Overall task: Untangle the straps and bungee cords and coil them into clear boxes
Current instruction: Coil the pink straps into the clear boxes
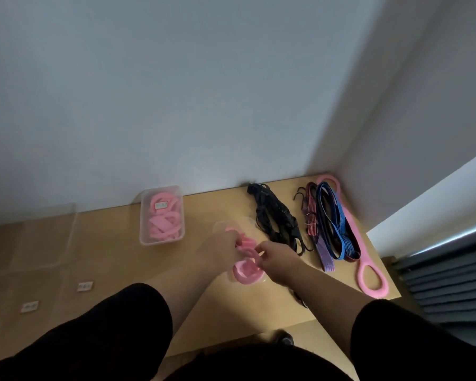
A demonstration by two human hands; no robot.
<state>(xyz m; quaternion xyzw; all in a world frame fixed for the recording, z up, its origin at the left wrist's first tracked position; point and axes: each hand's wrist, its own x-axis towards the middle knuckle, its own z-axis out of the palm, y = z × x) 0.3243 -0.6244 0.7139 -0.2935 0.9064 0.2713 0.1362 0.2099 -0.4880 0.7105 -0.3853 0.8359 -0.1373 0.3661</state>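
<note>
From the head camera we see both hands meeting over the wooden bench: our left hand and right hand each curl their fingers around a pink strap, which coils down into a low clear box just below them. Behind and to the left a second clear box holds coiled pink straps, while to the right lie a black strap bundle, red and blue striped bungee cords and a long pink looped band near the bench edge.
</note>
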